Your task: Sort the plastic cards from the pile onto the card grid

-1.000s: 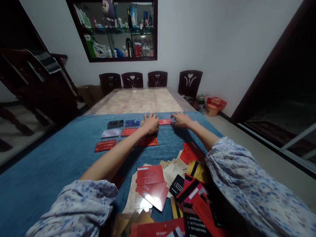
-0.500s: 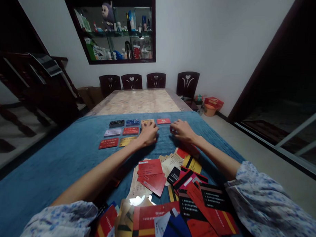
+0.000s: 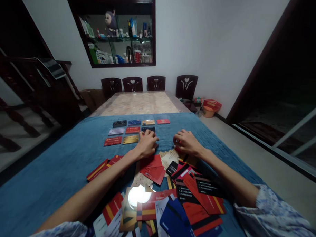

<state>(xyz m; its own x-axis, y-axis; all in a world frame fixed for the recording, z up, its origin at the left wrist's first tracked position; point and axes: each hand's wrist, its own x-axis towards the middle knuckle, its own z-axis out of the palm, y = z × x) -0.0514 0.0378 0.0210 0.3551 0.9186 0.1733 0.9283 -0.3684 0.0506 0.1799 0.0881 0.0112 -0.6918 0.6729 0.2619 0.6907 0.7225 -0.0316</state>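
Several cards lie in rows on the blue cloth [image 3: 68, 153], among them a red card [image 3: 113, 141], a gold card [image 3: 130, 139] and a dark card [image 3: 148, 129]. My left hand [image 3: 147, 143] is just in front of the dark card, fingers curled down; what they hold, if anything, is hidden. My right hand [image 3: 187, 142] hovers at the far edge of a loose heap of cards, its fingers bent together over something red that I cannot make out. The heap holds red cards [image 3: 153, 168], blue cards [image 3: 176, 217] and black-striped ones.
A marble-like tabletop [image 3: 143, 101] shows beyond the cloth, with dark chairs [image 3: 186, 85] behind it. A shelf niche [image 3: 116, 37] is set in the wall. An orange bucket [image 3: 208, 111] stands on the floor at the right.
Both hands have come back nearer to the heap. The dark card and the tan card behind my left hand are now in fuller view. The camera view has shifted a little.
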